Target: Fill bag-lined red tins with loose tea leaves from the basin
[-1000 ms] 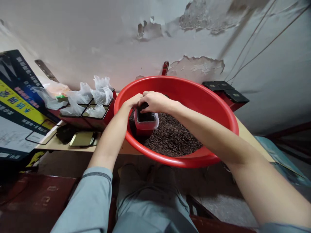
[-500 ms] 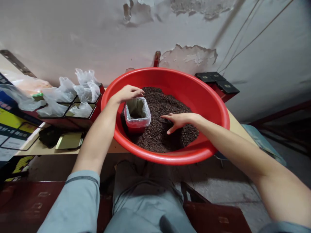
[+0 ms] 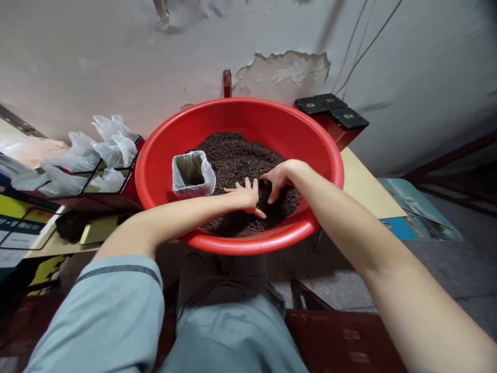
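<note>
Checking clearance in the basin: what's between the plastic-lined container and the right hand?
Dark loose bits, with the left hand spread over them, nearer the right hand than the plastic-lined container. The head view shows it.

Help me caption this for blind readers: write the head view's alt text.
A person's left hand and right hand reach into dark loose material in a red basin holding an open plastic-lined container. Bag-lined containers stand left, black-lidded ones right.
</note>
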`<act>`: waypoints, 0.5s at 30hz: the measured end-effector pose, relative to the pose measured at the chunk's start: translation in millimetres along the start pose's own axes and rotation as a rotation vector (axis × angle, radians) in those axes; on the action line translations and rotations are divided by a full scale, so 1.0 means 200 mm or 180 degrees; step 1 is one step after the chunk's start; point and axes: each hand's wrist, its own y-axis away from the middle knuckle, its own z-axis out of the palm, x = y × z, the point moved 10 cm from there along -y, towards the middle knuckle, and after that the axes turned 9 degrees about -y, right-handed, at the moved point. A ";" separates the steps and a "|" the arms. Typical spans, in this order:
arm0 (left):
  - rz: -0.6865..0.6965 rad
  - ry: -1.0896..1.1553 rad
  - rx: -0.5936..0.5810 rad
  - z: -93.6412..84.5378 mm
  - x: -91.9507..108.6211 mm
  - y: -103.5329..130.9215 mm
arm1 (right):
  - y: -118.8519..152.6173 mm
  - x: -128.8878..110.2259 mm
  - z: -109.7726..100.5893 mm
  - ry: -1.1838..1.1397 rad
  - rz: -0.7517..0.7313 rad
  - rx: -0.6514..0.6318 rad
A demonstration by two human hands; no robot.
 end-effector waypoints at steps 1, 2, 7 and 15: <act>0.0039 0.0065 0.0075 0.02 0.01 -0.01 | 0.00 -0.04 0.01 0.0126 -0.0004 -0.0019; 0.0115 0.0104 0.0174 0.03 0.01 -0.01 | -0.01 -0.08 0.02 0.0257 0.0006 -0.0034; 0.0441 -0.0084 0.0629 -0.03 0.02 0.05 | -0.02 -0.20 0.08 0.0434 0.0055 -0.0200; 0.0607 -0.0087 0.0667 -0.14 -0.05 0.01 | 0.04 -0.19 -0.06 -0.0100 -0.0440 0.0737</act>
